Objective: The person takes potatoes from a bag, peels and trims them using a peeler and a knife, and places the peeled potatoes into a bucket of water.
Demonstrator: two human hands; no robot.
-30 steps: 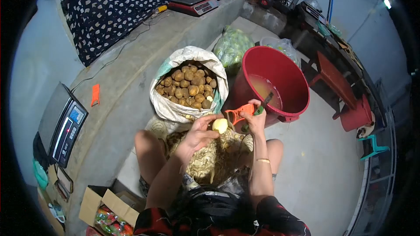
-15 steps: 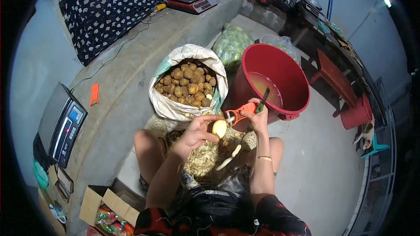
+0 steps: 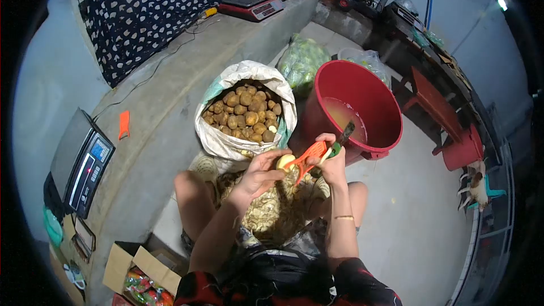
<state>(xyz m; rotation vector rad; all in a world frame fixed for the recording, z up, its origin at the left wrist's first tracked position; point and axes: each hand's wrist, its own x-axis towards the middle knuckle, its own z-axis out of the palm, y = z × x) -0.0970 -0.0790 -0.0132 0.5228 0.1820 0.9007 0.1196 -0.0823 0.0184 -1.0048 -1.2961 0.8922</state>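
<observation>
The left grip (image 3: 263, 171) is closed around a half-bare potato (image 3: 285, 161), held by the fingers on its right side. The right grip (image 3: 333, 161) squeezes an orange peeler (image 3: 310, 157), and the peeler's end is up against the potato. A knife (image 3: 336, 148) is in the right grip too, and its dark blade points away from the person. Under both grips is a big pile of peels (image 3: 262, 208). Just past the left grip sits a sack (image 3: 218, 140) full of brown potatoes (image 3: 249, 114). Past the right grip stands a red bucket (image 3: 377, 105) with cloudy water (image 3: 343, 114) in it.
</observation>
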